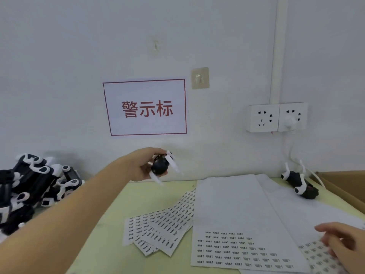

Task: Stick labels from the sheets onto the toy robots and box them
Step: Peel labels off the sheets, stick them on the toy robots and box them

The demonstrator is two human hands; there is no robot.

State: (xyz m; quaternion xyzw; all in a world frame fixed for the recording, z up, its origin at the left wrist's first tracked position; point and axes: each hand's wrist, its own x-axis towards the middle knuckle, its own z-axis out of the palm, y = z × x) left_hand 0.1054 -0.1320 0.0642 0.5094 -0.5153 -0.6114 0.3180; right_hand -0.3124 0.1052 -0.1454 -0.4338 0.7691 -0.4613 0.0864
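Left hand (145, 165): fingers curled round a small black plastic toy robot with white legs (163, 166), lifted clear of the pale yellow-green tabletop (138, 194), arm stretched forward toward the wall. Right hand (341, 242): fingers loosely spread, tips on or just above the rightmost white label sheet (320, 254); nothing plainly pinched, too blurred to be sure. Between the hands: a partly stripped white label sheet (237, 214) and a fan of full sheets printed with small black labels (162, 228). Left of the left forearm: a heap of black-and-white toy robots (33, 186). Beyond the right hand: another black-and-white toy robot lying on its side (300, 184), just beside a brown cardboard box (343, 184). Probable step: fetching a fresh robot for labelling. Next needed: peeling one label, bringing robot and label together, pressing it flat.
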